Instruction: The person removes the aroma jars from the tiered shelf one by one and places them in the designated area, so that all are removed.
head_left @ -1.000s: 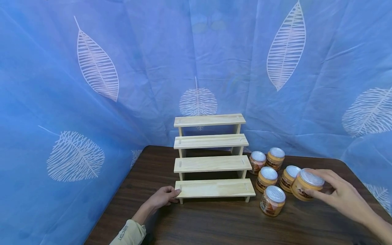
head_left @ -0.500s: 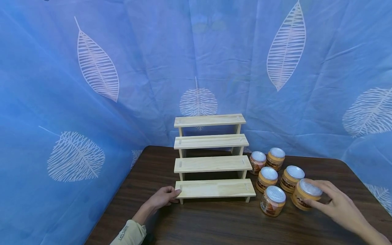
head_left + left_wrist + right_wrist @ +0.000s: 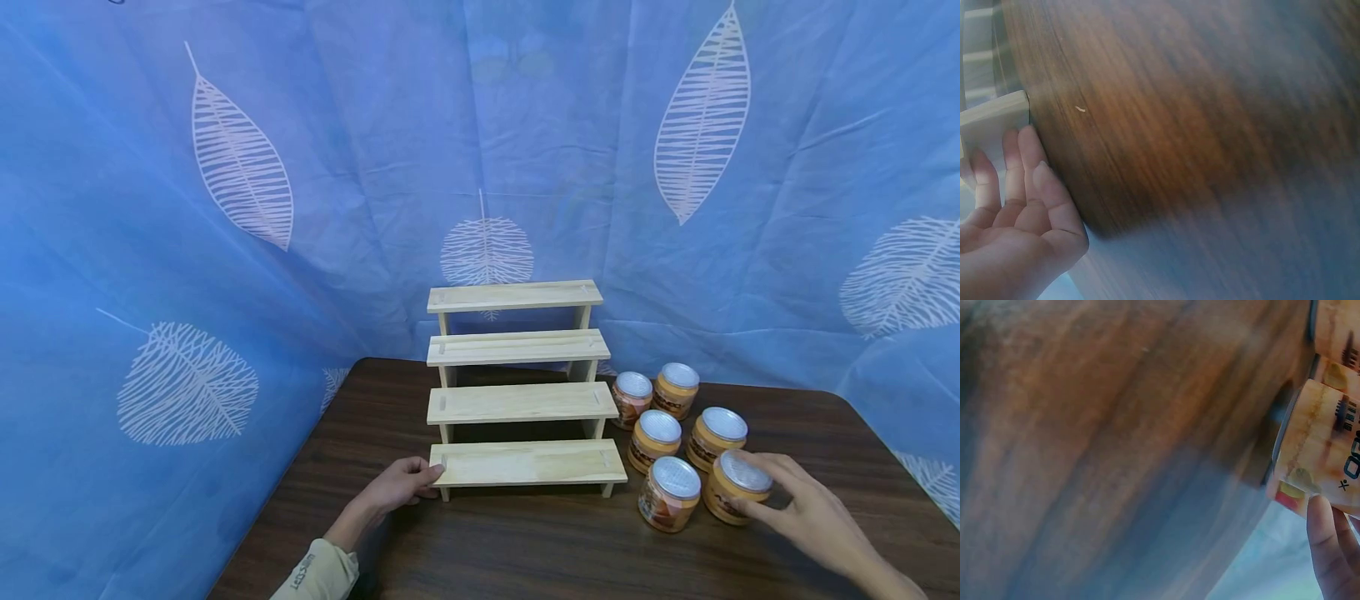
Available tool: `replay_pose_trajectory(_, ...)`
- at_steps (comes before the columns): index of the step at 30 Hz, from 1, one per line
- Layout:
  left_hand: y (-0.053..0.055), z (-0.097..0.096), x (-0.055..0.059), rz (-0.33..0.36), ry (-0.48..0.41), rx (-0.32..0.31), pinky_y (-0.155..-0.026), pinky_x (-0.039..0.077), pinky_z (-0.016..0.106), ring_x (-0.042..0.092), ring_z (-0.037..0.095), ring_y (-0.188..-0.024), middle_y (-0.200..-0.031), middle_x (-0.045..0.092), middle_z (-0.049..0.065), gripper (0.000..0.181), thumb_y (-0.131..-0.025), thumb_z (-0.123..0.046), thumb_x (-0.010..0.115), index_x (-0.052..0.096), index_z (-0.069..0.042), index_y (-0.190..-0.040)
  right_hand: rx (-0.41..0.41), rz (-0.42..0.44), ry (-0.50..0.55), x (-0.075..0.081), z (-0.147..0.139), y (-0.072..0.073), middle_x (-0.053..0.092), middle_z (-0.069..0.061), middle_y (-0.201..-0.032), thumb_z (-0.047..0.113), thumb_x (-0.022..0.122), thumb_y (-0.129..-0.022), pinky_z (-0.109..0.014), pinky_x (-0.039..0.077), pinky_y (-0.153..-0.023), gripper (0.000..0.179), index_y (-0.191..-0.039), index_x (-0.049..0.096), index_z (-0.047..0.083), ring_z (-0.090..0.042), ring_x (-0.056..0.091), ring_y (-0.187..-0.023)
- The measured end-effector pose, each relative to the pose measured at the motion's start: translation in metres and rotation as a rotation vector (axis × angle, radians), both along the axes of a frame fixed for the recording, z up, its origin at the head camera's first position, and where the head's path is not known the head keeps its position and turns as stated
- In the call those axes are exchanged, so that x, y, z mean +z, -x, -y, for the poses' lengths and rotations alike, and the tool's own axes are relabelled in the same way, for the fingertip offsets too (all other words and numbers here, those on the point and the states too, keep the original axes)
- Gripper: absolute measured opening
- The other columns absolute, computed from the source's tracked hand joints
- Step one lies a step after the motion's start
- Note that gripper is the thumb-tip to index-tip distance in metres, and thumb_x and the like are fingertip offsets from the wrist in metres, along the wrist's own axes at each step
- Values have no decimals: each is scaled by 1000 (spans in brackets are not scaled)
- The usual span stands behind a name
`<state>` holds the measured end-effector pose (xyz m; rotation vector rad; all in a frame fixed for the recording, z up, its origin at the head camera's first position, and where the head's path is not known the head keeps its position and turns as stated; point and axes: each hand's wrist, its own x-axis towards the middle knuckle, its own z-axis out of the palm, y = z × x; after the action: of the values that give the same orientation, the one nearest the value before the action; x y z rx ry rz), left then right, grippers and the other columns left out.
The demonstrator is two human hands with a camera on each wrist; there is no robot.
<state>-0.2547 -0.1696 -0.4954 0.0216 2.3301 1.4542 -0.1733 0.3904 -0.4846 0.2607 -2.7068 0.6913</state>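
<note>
My right hand [image 3: 806,508] grips a squat orange jar [image 3: 723,496] with a silver lid, thumb on its near side and fingers around the far side. The jar stands upright close beside another jar [image 3: 667,504] at the front of the group. Seen from the right wrist, the thumb [image 3: 1322,528] lies against the printed label of the held jar [image 3: 1322,444]. At the left end of a four-step wooden display rack [image 3: 525,462], my left hand [image 3: 393,487] holds the lowest board, thumb on top and fingers below. In the left wrist view, fingertips [image 3: 1029,140] reach the board's end [image 3: 997,115].
More jars stand right of the rack: a pair at the back [image 3: 675,392] and a middle pair [image 3: 723,427]. The dark wooden table [image 3: 510,550] has rounded far corners. A blue leaf-printed cloth [image 3: 375,125] hangs behind and at the sides.
My right hand has lowered the jar and shifted it left and nearer, bringing it beside the front jar. My left hand stays at the rack's lowest board.
</note>
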Motion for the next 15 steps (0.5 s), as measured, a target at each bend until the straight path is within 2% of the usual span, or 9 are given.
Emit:
replay_pose_trajectory(2, 0, 0, 0, 4, 4, 1, -85, 52, 44, 71, 22, -97, -107, 71, 8, 38, -99, -44, 60, 60, -7, -94, -1, 11, 3, -3, 0, 0, 56, -5, -123, 32, 86, -79, -24, 39, -58, 69, -140, 56, 23, 29, 28, -101)
replay_pose_trajectory(4, 0, 0, 0, 7, 5, 4, -85, 52, 44, 71, 22, -97, -108, 71, 8, 38, -99, -45, 60, 60, -7, -93, -8, 21, 5, -5, 0, 0, 56, -5, -122, 34, 85, -79, -25, 43, -60, 69, -141, 56, 23, 31, 25, -102)
replay_pose_trajectory(6, 0, -1, 0, 11, 9, 11, -84, 51, 43, 71, 23, -97, -107, 72, 8, 39, -99, -45, 61, 60, -7, -93, -12, 19, 8, -5, 0, 1, 56, -1, -122, 36, 85, -79, -28, 47, -62, 69, -140, 56, 24, 32, 22, -104)
replay_pose_trajectory(11, 1, -2, 1, 15, 22, 25, -84, 51, 43, 71, 23, -97, -107, 72, 8, 39, -99, -45, 61, 60, -6, -93, -14, 8, 20, -6, 1, 3, 52, 14, -122, 38, 85, -79, -30, 48, -64, 67, -139, 58, 25, 32, 22, -106)
replay_pose_trajectory(13, 1, -2, 1, 16, 24, 24, -84, 51, 42, 71, 23, -97, -106, 72, 8, 39, -99, -45, 60, 60, -6, -93, -13, 12, 30, -6, 1, 3, 52, 15, -122, 38, 85, -79, -36, 50, -67, 66, -138, 58, 25, 32, 22, -106)
replay_pose_trajectory(15, 1, -2, 1, 16, 23, 23, -83, 51, 42, 71, 23, -97, -106, 73, 8, 39, -99, -45, 60, 60, -6, -93, -12, 18, 34, -6, 2, 3, 54, 9, -123, 38, 84, -80, -44, 51, -68, 66, -139, 58, 24, 32, 21, -106)
